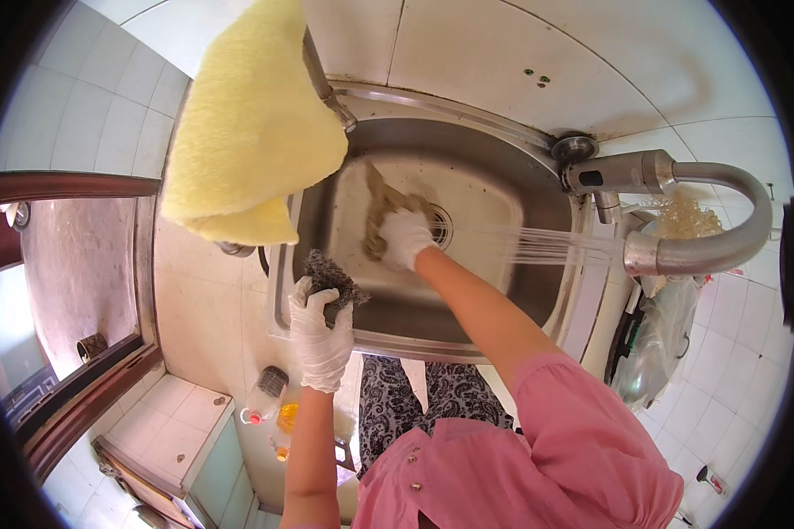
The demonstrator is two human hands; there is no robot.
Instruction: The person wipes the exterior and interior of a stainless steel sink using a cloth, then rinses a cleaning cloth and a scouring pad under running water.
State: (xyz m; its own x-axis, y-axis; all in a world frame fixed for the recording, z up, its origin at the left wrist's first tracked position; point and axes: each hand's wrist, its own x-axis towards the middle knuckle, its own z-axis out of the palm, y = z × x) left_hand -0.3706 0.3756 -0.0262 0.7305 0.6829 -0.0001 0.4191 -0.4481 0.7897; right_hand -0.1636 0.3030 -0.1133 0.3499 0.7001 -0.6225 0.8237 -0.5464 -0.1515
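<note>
My right hand, in a white glove, presses on a wet brownish cloth at the bottom of the stainless steel sink, beside the drain. My gloved left hand holds a dark mesh scourer at the sink's near left edge. From the curved faucet on the right, streams of water run towards my right hand. A yellow fluffy cloth hangs over a metal bar at the upper left, in front of part of the sink's rim.
Plastic bottles, one with yellow liquid, stand low at the left, near my left forearm. A window frame lies farther left. Right of the sink are a plastic-covered object and a tangle of pale strands behind the faucet.
</note>
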